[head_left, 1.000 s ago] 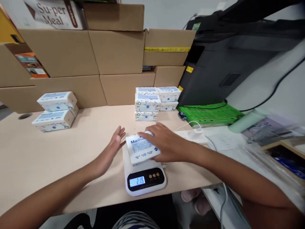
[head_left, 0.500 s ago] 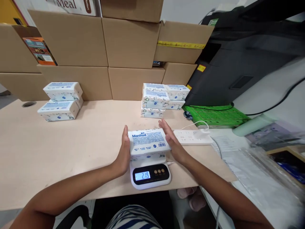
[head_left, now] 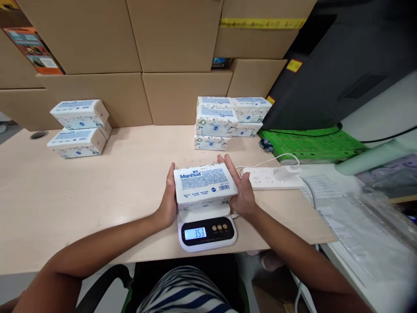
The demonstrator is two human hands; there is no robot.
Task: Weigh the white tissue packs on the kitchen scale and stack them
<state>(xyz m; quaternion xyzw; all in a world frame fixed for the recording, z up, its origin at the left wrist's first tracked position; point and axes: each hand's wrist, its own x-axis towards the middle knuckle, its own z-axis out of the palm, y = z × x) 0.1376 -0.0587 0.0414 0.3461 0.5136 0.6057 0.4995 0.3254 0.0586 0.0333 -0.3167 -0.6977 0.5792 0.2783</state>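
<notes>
A white pack of tissues (head_left: 205, 184) marked "Manhua" sits at the white kitchen scale (head_left: 208, 237), over its platform; whether it still rests there I cannot tell. My left hand (head_left: 168, 198) lies along the pack's left side, its thumb upright against the edge. On the opposite side my right hand (head_left: 241, 191) bears on the pack with its fingers stretched forward and the thumb up. Between them the two palms grip the pack. The scale's lit display (head_left: 195, 233) reads what looks like 353, beside several round buttons.
More tissue packs are stacked at the back left (head_left: 80, 128) and back centre (head_left: 216, 121). Cardboard boxes (head_left: 176, 37) form a wall behind. To the right lie a white power strip (head_left: 272, 177) with a cable, a green crate (head_left: 312, 143) and plastic bags (head_left: 368, 230).
Both hands have closed in on the pack's sides, and the pack looks slightly raised against the scale. The display reading went from about 219 to 353. The view has tilted down.
</notes>
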